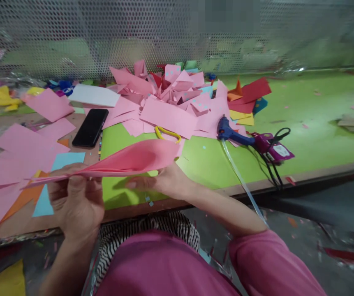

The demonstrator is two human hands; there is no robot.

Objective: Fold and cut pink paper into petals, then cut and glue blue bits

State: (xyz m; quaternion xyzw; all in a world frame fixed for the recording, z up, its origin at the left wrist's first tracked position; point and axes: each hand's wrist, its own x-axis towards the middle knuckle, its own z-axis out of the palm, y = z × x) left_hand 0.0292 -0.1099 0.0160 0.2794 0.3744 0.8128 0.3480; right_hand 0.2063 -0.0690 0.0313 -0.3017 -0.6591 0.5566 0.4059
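A folded sheet of pink paper [133, 158] stretches between my two hands above the table's front edge, its upper layer bulging away from the lower one. My left hand [76, 197] is closed on its narrow left part, thumb in front. At the wider right end, my right hand [170, 181] touches the paper; its thumb reaches left below the sheet and the other fingers are partly hidden behind it. Just beyond the paper lie yellow-handled scissors [168, 134], their blades out of sight. Loose pink sheets [25, 154] lie left of my left hand.
A heap of folded pink pieces [170, 94] lies at the back. A black phone [91, 127] rests left of centre. On the right, a blue glue gun [234, 133] lies beside a purple packet [274, 147]. A perforated metal panel [102, 37] stands behind the green tabletop [312, 123].
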